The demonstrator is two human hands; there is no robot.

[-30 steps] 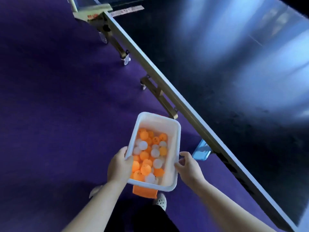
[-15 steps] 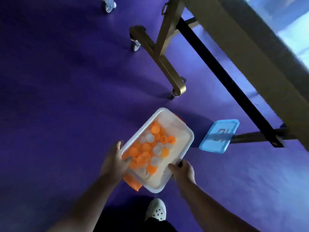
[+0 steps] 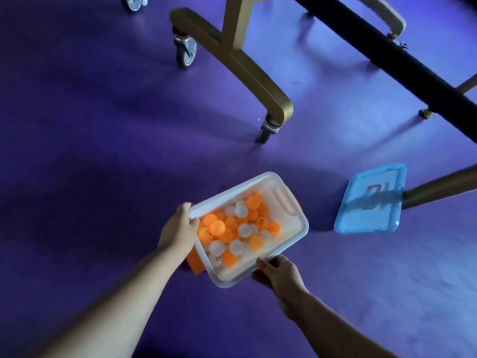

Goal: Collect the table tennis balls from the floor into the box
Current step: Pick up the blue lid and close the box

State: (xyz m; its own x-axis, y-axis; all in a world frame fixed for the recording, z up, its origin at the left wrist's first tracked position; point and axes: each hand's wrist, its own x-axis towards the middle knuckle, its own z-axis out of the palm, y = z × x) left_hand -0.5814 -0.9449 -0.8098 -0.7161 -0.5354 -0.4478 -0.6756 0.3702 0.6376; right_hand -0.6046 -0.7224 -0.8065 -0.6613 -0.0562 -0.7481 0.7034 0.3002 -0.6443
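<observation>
A white plastic box [image 3: 296, 228] with orange handles is low over the purple floor, turned at a slant. Several orange and white table tennis balls [image 3: 236, 229] fill its left half. My left hand [image 3: 179, 228] grips the box's left rim. My right hand [image 3: 280, 273] grips the near right corner from below. No loose balls show on the floor in this view.
A blue lid [image 3: 370, 198] lies flat on the floor right of the box. The table's gold leg frame [image 3: 247, 63] with castor wheels [image 3: 185, 51] stands ahead, and a black crossbar [image 3: 402, 63] runs across the upper right. Purple floor [image 3: 90, 140] spreads to the left.
My view has dropped from beside the tabletop to below it. The box has come down toward the floor and turned to the right, still held in both hands.
</observation>
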